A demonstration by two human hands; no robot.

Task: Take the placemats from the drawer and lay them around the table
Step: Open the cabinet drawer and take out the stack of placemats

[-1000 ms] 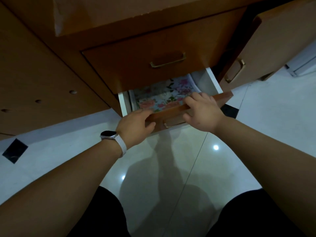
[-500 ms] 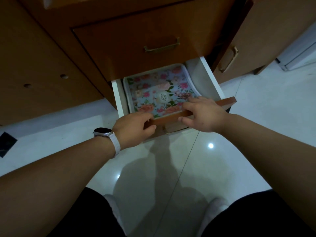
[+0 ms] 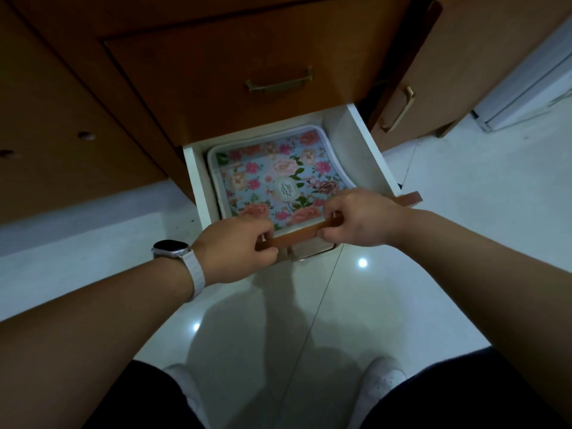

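Both hands grip the wooden front of the bottom drawer (image 3: 346, 140): the left hand (image 3: 238, 247) and right hand (image 3: 360, 218) have fingers curled shut over its top edge, spaced apart for an even pull. The floral placemats (image 3: 275, 181) lie flat inside, hugging the left wall. Open room above them allows reaching in; the closed drawer above overhangs the back.

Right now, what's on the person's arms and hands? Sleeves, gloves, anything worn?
Both forearms are bare: no sleeves or gloves in view. The left hand side carries a smartwatch at the wrist, dark screen, white ribbed band. The right hand shows nothing worn.
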